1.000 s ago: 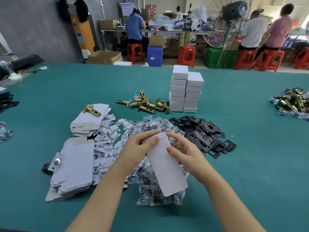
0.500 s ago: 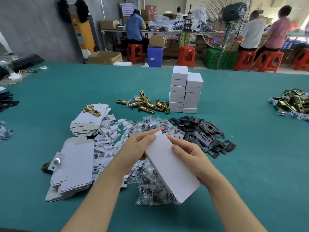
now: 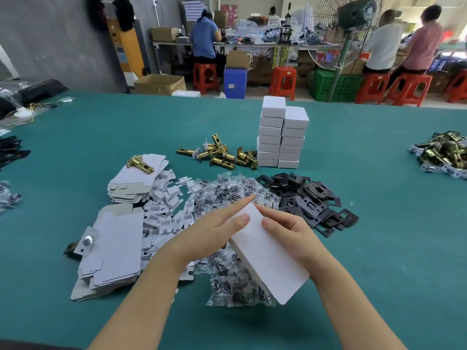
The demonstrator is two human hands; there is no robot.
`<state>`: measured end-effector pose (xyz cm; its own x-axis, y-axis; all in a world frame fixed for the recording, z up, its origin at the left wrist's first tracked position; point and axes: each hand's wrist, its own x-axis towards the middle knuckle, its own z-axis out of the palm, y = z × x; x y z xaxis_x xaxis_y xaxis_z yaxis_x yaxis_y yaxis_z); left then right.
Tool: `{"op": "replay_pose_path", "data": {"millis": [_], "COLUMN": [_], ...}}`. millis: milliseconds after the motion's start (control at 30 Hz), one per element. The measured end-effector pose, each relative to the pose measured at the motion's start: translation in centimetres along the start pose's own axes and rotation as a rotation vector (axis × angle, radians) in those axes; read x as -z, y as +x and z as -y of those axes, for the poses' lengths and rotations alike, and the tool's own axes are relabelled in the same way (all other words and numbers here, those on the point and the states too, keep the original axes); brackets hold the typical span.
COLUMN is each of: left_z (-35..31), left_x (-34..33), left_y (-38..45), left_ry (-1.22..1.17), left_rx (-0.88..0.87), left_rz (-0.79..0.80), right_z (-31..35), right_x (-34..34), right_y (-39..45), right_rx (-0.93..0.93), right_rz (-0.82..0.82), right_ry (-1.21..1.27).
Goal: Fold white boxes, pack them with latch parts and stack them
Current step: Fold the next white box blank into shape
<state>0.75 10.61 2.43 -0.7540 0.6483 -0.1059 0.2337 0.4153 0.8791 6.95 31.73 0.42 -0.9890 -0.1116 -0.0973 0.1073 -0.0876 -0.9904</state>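
Both hands grip the white box (image 3: 267, 251): left hand (image 3: 214, 233), right hand (image 3: 293, 233). It has swung flatter, its far end flap now apparently tucked; packing comes next.

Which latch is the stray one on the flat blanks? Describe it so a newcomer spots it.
Start at the white box stack mid-table and go left past the loose brass latch pile to the far stack of flat blanks. One brass latch lies alone on top of it. It is the only latch resting on cardboard, not the green table.
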Motion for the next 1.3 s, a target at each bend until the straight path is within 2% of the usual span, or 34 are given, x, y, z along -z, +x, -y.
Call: {"op": "replay_pose_path", "data": {"millis": [167,267,333,433,500,600,700,900,1133,1300], "left_z": [0.6,0.9,1.4,1.9,2.1,2.3,2.3,3.3,3.9,4.3], "left_x": [-0.4,-1.1,-1.4,-1.9,-2.3,-2.7,-2.4,-1.7,-2.2,-1.7], "left_y": [0.2,0.4,0.6,0.8,0.9,1.1,1.2,1.2,1.6,2.7], "left_ry": [0.017,0.077,0.266,0.614,0.685,0.618,0.440,0.115,0.078,0.062], "left_rx": [-0.009,-0.093,-0.187,-0.306,-0.349,-0.377,-0.283,-0.086,-0.018,0.055], "left_rz": [-0.010,-0.228,-0.331,-0.349,-0.396,-0.472,-0.464,-0.299,-0.209,-0.284], "right_z": [-0.4,-0.7,-1.0,-1.5,-1.8,-1.9,-2.1,-2.3,-4.3,-5.5], "right_x": [0.7,1.2,1.8,2.2,2.0,1.8,2.2,2.2,1.4,2.1], "right_y": [0.2,0.8,1.1,1.4,1.6,1.7,1.7,0.8,1.2,1.8], "right_rx": [-0.103,-0.173,-0.227,-0.257,-0.248,-0.188,-0.095,0.120,0.161,0.233], "right_rz": [-0.025,-0.140,-0.205,-0.209,-0.176,-0.149,-0.082,0.010,-0.195,-0.448], "right_ry": [0.062,0.095,0.150,0.230,0.268,0.333,0.353,-0.013,-0.176,-0.293]}}
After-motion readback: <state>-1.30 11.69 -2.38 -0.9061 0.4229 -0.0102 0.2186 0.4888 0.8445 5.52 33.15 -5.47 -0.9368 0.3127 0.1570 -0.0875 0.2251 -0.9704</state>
